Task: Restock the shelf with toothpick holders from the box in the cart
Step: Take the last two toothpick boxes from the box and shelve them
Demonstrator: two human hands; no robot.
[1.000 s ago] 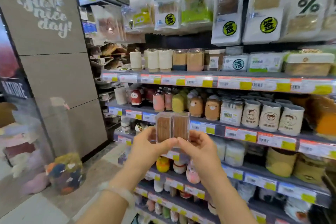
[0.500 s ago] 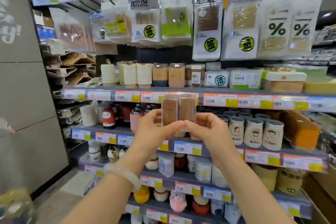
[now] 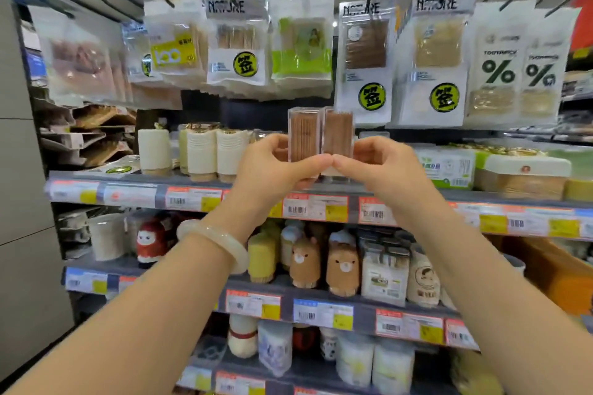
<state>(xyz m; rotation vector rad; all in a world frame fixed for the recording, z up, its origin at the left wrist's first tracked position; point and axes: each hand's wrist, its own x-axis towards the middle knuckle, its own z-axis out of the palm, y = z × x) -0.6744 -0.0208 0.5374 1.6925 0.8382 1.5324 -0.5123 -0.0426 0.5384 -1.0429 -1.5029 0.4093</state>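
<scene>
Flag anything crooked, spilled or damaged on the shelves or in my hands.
Nothing stands out. The two clear toothpick holders are upright and side by side, left hand and right hand pinching their bases. Goods on the top shelf stand upright; nothing has spilled.

2 toothpick holders (image 3: 321,135) stand side by side, touching, in front of the top shelf (image 3: 134,192). The left hand (image 3: 272,170) holds the left one, the right hand (image 3: 382,167) the right one; the thumb tips meet before them. Hanging packets (image 3: 365,58) are above and behind. To the left on this shelf stand round holders (image 3: 202,151), to the right boxes (image 3: 526,175). Animal-shaped holders (image 3: 324,261) stand on the shelf below.
</scene>
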